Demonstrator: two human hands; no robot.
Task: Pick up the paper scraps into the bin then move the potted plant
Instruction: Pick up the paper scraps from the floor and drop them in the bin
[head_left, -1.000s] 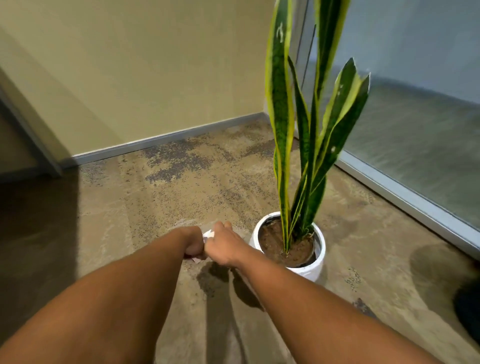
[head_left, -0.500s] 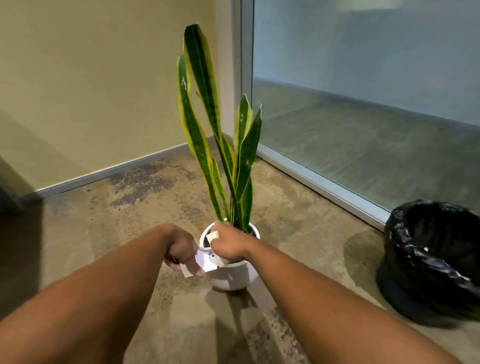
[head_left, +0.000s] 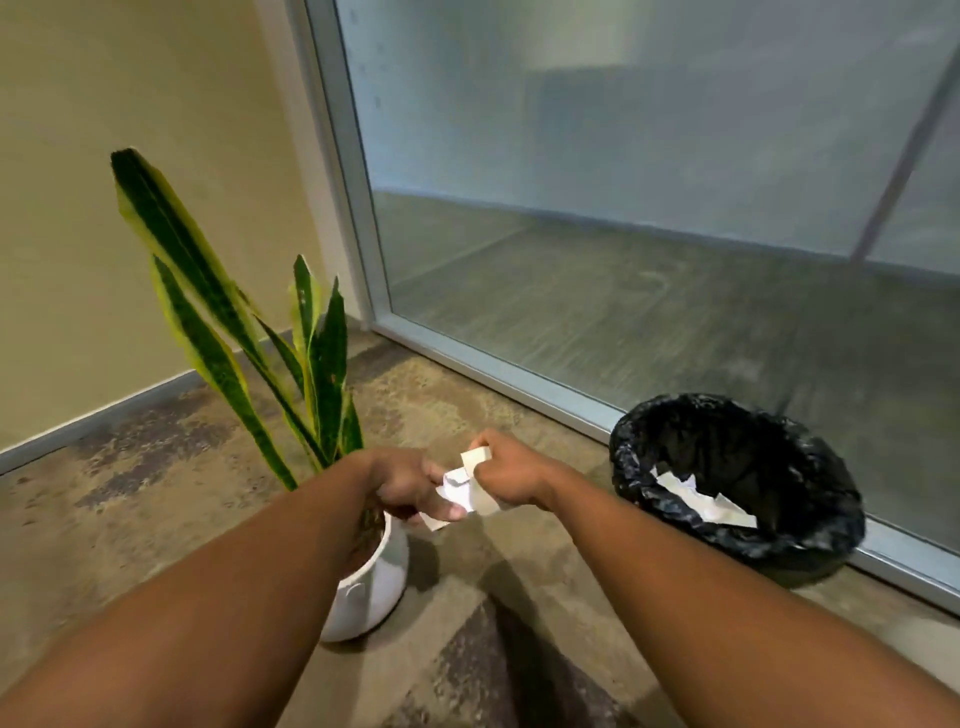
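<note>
White paper scraps (head_left: 460, 486) are bunched between my two hands, held in the air over the floor. My left hand (head_left: 408, 486) is shut on their lower part and my right hand (head_left: 511, 475) is shut on their upper part. A snake plant with tall green and yellow leaves (head_left: 322, 364) stands in a white pot (head_left: 376, 584) below my left forearm, which hides part of the rim. A bin lined with a black bag (head_left: 737, 486) sits on the floor to the right of my hands, with white paper pieces (head_left: 698, 501) inside.
A frosted glass partition with a metal frame (head_left: 498, 371) runs behind the bin and plant. A beige wall with a grey baseboard (head_left: 98, 415) closes the left side. The floor is worn, mottled brown carpet (head_left: 156, 483).
My view has swung to the right, so the bin has come fully into sight. Both hands have carried the paper scraps from beside the pot rightward, closer to the bin.
</note>
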